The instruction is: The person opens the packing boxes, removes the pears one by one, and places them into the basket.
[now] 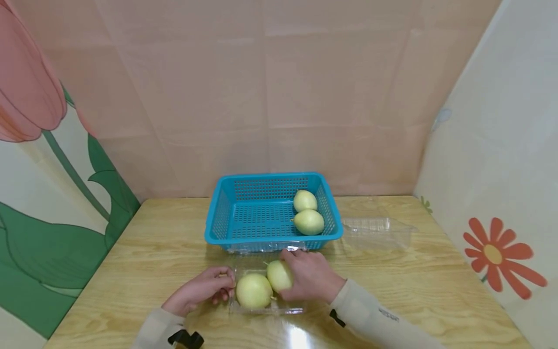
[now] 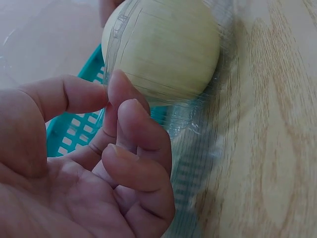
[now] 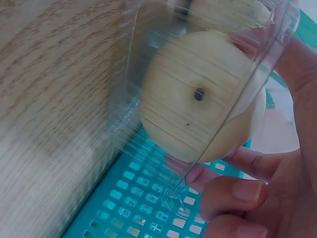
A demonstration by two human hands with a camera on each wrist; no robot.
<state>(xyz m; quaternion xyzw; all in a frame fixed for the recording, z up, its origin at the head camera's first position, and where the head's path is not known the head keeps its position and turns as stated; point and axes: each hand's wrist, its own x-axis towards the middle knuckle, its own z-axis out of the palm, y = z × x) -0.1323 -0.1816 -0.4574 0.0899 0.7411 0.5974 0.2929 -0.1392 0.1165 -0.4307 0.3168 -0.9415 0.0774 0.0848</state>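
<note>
A clear plastic box (image 1: 291, 310) lies on the table, holding two pale yellow-green pears. My left hand (image 1: 204, 290) pinches the box's left rim between thumb and index finger, while its other fingers curl loosely, as the left wrist view shows. Close by that hand is the left pear (image 1: 254, 292), its stem pointing right. My right hand (image 1: 315, 277) grips the right pear (image 1: 279, 277), thumb on the near side and fingers on the far side. In the right wrist view, this pear (image 3: 198, 119) appears through the box's transparent ribbed wall, its dark blossom end facing the camera.
Just behind the box stands a blue perforated basket (image 1: 274, 242), with two more pears (image 1: 308, 222) at its right side. Another clear plastic piece (image 1: 377, 235) lies right of the basket. Walls border the table at the back and both sides.
</note>
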